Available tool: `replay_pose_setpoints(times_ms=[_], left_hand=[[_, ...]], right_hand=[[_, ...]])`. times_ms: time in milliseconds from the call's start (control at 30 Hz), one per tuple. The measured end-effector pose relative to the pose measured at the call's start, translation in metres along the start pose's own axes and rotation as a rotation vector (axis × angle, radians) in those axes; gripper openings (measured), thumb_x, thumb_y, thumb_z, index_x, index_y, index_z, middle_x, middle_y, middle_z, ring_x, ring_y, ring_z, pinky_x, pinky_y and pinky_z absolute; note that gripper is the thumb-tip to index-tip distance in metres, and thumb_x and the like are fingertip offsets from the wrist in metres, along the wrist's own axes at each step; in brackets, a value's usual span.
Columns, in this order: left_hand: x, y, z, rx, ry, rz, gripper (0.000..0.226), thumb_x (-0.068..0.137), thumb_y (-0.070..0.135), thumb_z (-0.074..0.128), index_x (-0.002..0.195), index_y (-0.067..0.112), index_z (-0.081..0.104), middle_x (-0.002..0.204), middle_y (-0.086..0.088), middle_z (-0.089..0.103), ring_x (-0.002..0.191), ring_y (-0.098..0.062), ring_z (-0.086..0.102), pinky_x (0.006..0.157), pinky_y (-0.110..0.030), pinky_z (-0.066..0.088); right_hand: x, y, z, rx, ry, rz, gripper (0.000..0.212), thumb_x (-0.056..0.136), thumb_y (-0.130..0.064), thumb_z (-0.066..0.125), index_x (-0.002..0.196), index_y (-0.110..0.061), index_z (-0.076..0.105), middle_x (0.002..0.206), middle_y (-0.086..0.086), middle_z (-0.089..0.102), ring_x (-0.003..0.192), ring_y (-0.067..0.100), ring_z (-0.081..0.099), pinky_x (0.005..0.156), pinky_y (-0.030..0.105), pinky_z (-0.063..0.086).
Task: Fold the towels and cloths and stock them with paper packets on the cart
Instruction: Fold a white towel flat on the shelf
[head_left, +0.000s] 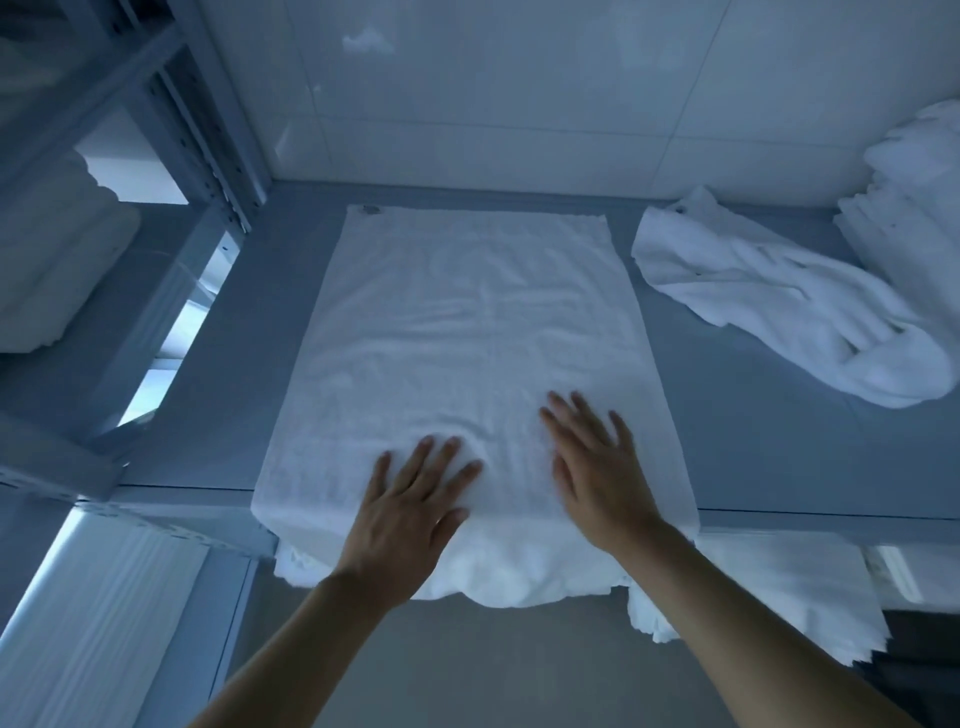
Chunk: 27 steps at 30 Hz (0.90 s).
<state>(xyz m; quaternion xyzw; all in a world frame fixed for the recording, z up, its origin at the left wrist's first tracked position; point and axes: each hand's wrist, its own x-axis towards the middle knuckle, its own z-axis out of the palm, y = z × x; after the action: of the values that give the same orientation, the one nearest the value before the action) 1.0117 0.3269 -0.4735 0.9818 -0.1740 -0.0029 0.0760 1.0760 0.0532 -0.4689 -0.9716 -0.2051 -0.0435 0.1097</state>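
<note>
your left hand (410, 499) and right hand (597, 467) both lay flat, fingers straight and spread, pressing on the near part of the white towel (467, 322); neither grasped anything. the towel was spread across the grey tabletop (737, 415), its near end hanging over the front edge. a crumpled towel (789, 301) lay well apart on the right, beside a stack of folded towels (919, 208) at the far right. a metal rack (171, 156) stood on the left.
</note>
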Motion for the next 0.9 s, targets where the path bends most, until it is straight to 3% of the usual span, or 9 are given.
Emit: replay_pose_setpoints(times_ms=[100,200,467,700,900], left_hand=[[-0.001,-0.004,0.004,0.027,-0.006,0.014,0.058,0.108,0.049,0.026,0.164,0.033,0.023,0.172,0.008,0.012,0.159,-0.019,0.01,0.125,-0.056,0.021],[-0.007,-0.008,0.005,0.03,0.016,0.002,0.064,0.107,0.048,0.029,0.164,0.02,0.023,0.172,0.004,0.016,0.159,-0.019,0.011,0.123,-0.056,0.026],[-0.035,-0.036,0.015,0.072,0.077,-0.112,0.064,0.106,0.043,0.032,0.163,0.015,0.026,0.171,-0.003,0.02,0.158,-0.026,0.017,0.123,-0.053,0.029],[-0.05,-0.069,0.007,0.057,0.085,-0.156,0.065,0.102,0.046,0.034,0.159,0.017,0.038,0.167,-0.002,0.031,0.153,-0.031,0.031,0.117,-0.057,0.035],[-0.065,-0.088,-0.001,-0.01,0.15,-0.175,0.059,0.103,0.041,0.035,0.157,0.017,0.043,0.165,-0.004,0.035,0.153,-0.033,0.032,0.118,-0.056,0.034]], right_hand=[[-0.014,-0.038,0.015,0.032,-0.117,-0.189,0.064,0.106,-0.049,0.036,0.164,-0.023,0.024,0.174,-0.008,0.006,0.161,0.015,0.003,0.127,0.048,0.014],[-0.021,-0.044,0.023,-0.07,-0.143,-0.202,0.074,0.106,-0.059,0.033,0.167,-0.021,0.013,0.175,-0.006,-0.001,0.161,0.015,-0.002,0.129,0.049,0.015],[-0.048,0.007,0.013,-0.168,-0.136,-0.175,0.078,0.105,-0.056,0.035,0.167,-0.018,0.007,0.175,-0.001,-0.001,0.161,0.019,0.004,0.125,0.048,0.022],[-0.063,0.044,-0.003,-0.184,-0.184,-0.183,0.075,0.107,-0.055,0.031,0.167,-0.016,0.008,0.175,0.0,-0.001,0.161,0.019,0.003,0.127,0.047,0.022],[-0.074,0.056,-0.007,-0.173,-0.167,-0.145,0.073,0.108,-0.051,0.031,0.167,-0.015,0.007,0.175,0.001,0.0,0.161,0.019,0.004,0.126,0.047,0.021]])
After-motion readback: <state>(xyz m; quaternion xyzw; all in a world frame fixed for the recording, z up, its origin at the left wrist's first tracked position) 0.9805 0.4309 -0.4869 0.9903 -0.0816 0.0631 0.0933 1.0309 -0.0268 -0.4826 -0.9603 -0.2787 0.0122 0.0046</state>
